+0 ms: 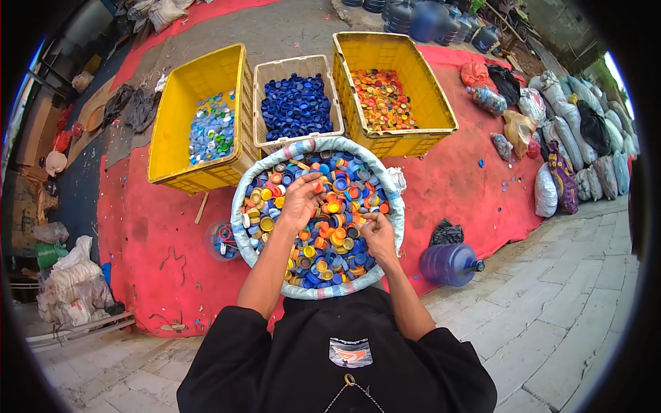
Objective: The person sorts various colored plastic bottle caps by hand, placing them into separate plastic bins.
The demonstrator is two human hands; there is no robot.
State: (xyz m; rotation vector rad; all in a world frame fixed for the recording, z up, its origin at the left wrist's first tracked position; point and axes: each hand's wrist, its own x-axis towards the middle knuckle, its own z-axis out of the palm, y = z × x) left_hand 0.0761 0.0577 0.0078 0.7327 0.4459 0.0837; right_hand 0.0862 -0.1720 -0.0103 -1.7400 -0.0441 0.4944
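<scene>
Left hand [301,201]: raised over the mixed caps [323,265], just above centre, with the wrist bent and the fingers partly curled; close to a red cap [319,186] at the fingertips, though cannot tell whether gripping it.
Right hand [378,236]: lower and nearer the rim, palm down, curled narrow with thumb and forefinger close together; cannot tell whether holding a cap.
Left forearm [266,270]: slanting up and inward across the near left rim, hiding some caps beneath.
Right forearm [407,296]: crossing the near right rim, angled up and inward.
Mixed caps: heaped in blue, orange, yellow, red and white inside the round sack [320,145], under and around both hands.
Round sack: open at the top, thick-rimmed, close against the black shirt [330,365]; standing between both hands and the containers beyond, and overlapping their near edges in view.
Left yellow bin [162,134]: beyond the sack, holding light blue, white and green caps.
Pale crate [262,76]: between the yellow bins, filled with dark blue caps.
Right yellow bin [413,58]: holding red, orange and yellow caps.
Clear container [222,242]: just left of the sack, partly hidden by it.
Blue jug [447,264]: lying on its side to the right, near a black plastic bag [447,233].
Red mat [155,255]: spread beneath the sack and bins.
</scene>
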